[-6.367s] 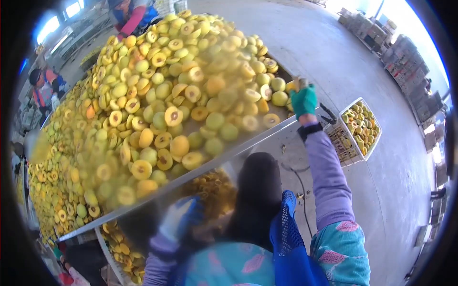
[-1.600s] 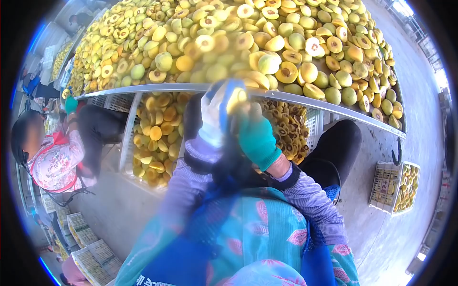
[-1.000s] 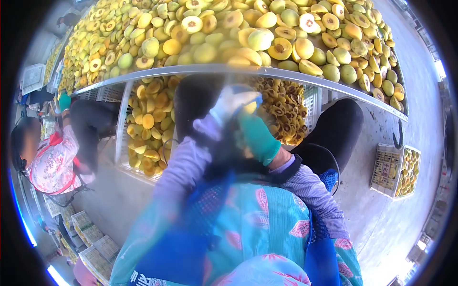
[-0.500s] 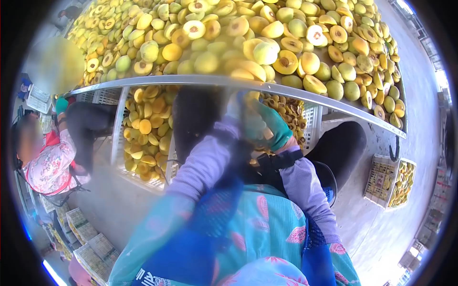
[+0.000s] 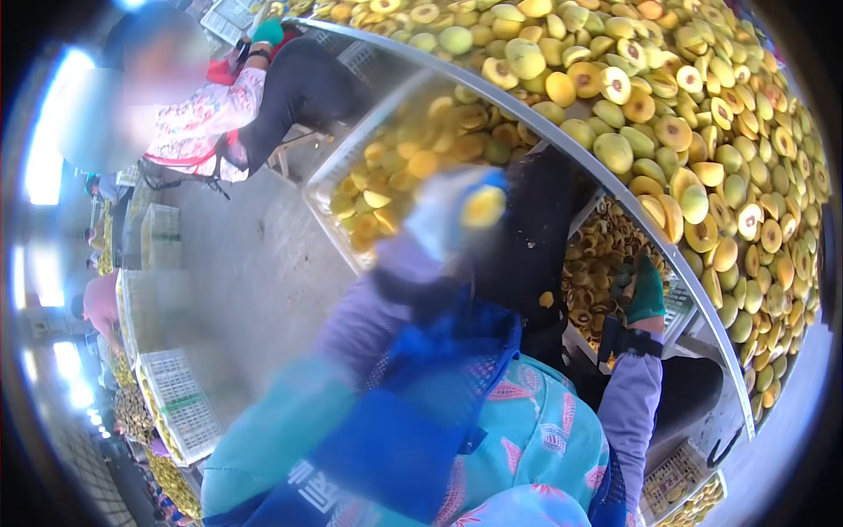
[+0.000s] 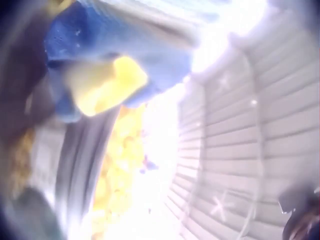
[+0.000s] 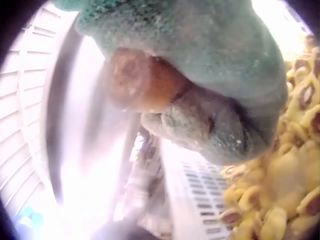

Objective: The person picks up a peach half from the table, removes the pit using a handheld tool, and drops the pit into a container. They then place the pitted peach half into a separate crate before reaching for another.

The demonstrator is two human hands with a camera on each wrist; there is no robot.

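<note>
In a blue-and-white glove, my left hand (image 5: 448,215) grips a yellow fruit piece (image 5: 485,207), blurred, beside the crate of yellow halves (image 5: 338,228). The left wrist view also has the piece (image 6: 110,86) against the blue glove (image 6: 125,37). My right hand (image 5: 646,292), green-gloved, is over darker cut fruit pieces (image 5: 606,255) below the table edge. Seen from the right wrist, the green glove (image 7: 195,55) has a brown fingertip (image 7: 142,80) and a soiled grey finger (image 7: 195,125) curled in; whether anything is held between them is unclear.
Cut fruit is heaped on the table (image 5: 676,132), behind its metal rim (image 5: 527,114). A seated person (image 5: 206,123) is at upper left. White crates (image 5: 180,400) stand at lower left, another (image 5: 672,483) at lower right.
The hands, together half a second ago, have parted: the left is now beside the crate of yellow halves, the right over the darker pieces. The head view has turned left.
</note>
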